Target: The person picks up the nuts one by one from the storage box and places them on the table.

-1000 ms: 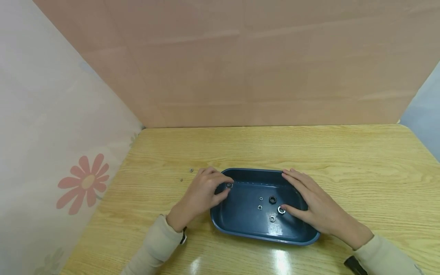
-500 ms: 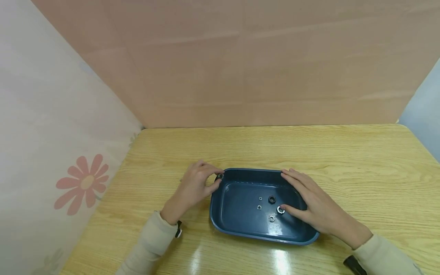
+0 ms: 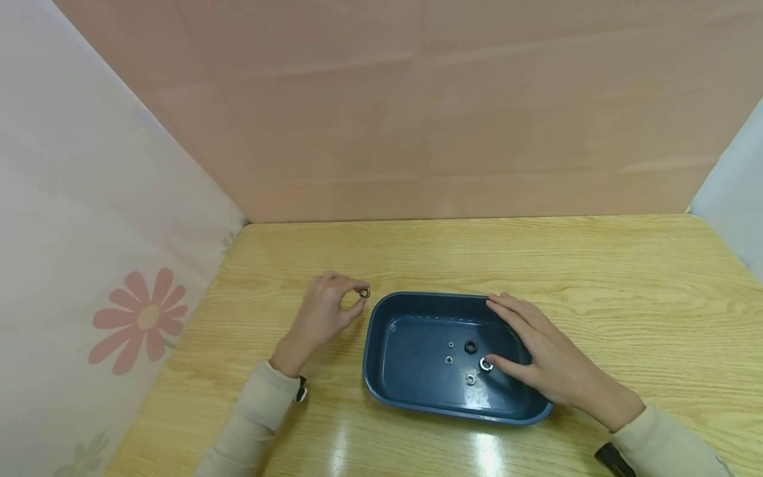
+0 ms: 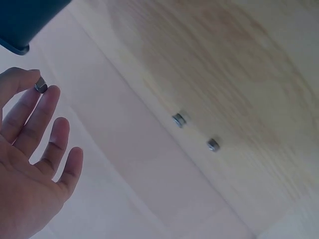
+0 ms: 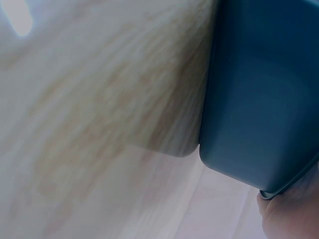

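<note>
Left hand [image 3: 324, 301] left of centre in the frame, grip closed on a held nut [image 3: 364, 293]: small, metal, pinched between thumb and fingertips, up in the air just beside the upper left corner of the blue tray [image 3: 411, 371]. Left wrist view agrees: held nut at upper left of frame, the 2 far fingers apart from it, loosely bent. Tray corner at top left there.

Right hand [image 3: 539, 351] lower right of centre, fingers extended over the tray's right rim, thumb inside. Thumb tip right at a silver nut [image 3: 486, 364]; can't tell if touching. Right wrist view: mostly tray side, bit of hand at lower right.

Tray, lower middle of frame, has 5 nuts in its right half: silver nut, a black nut [image 3: 471, 346] just above it, and 3 smaller nuts [image 3: 471, 379] to the left and below.

2 loose nuts [image 4: 179, 120] lie apart on the wood surface [image 3: 626, 278], centre and right of centre in left wrist view. Beige sleeves [image 3: 253, 404] on both arms. Red flower [image 3: 146, 317] on the pale wall [image 3: 89, 165], left edge.
</note>
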A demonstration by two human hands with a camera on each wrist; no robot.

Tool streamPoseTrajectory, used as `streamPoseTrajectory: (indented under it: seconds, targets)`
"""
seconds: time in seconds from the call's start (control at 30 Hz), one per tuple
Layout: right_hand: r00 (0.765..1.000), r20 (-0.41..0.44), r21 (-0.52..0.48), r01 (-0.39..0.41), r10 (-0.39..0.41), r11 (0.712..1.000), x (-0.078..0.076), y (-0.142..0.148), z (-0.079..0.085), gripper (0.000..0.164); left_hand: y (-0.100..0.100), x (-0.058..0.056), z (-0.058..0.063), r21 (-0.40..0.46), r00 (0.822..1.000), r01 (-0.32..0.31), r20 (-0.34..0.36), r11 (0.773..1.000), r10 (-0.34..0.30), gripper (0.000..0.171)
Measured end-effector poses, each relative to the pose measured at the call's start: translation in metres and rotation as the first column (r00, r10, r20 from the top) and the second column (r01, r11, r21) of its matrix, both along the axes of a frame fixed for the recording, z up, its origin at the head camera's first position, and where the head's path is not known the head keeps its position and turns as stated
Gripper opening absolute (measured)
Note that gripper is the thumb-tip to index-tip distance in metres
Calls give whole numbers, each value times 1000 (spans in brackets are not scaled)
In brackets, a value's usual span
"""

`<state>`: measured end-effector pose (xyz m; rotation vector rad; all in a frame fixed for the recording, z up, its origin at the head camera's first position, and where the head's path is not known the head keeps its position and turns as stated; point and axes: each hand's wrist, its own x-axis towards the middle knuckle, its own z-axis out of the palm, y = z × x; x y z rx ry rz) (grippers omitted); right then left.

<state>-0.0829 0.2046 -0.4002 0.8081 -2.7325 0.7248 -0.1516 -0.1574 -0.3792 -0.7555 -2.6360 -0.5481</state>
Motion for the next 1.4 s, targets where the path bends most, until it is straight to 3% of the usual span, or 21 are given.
streamPoseTrajectory:
  seconds: [0.47,0.73,0.97,1.4]
  targets:
    - [1000,22,10,7,-7,1000,0,-2,0,83,-22,-11,-7,43,997,-74,27,996,73,21]
    - [999,44,12,15,-15,1000,0,-3,1,83,-36,-18,-15,33,992,-123,29,992,122,23]
    - [999,45,7,21,-21,1000,0,-3,0,82,-46,-23,-14,13,987,-160,31,987,160,21]
    - [1000,25,9,17,-17,1000,-1,-3,-2,83,-62,-30,-17,-10,966,-224,129,974,224,25]
